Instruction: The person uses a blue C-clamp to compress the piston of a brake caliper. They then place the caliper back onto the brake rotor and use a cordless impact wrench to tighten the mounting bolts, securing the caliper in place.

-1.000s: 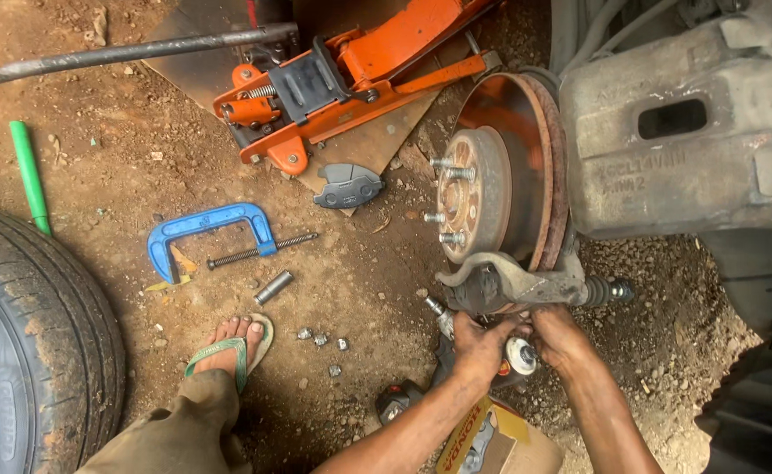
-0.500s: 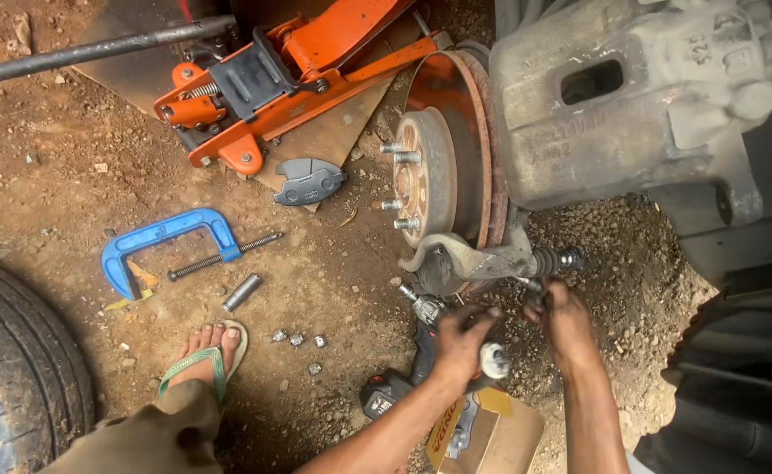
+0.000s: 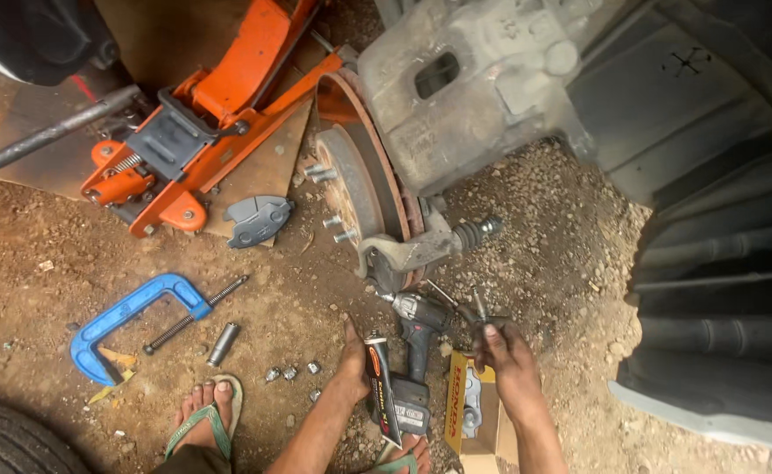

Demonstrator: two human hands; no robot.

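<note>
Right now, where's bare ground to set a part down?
Free: the dirt left of the blue C-clamp, and the gravel between the brake disc and the wheel-arch liner. Crowded: around both hands, with impact driver, tube and box.

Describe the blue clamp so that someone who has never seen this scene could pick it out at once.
Start at the orange floor jack at the upper left and look down across the bare dirt below it. The blue clamp lies flat there, left of the sandalled foot and a small metal socket. It is the only blue thing, C-shaped, with a long dark threaded screw sticking out to its right.
</note>
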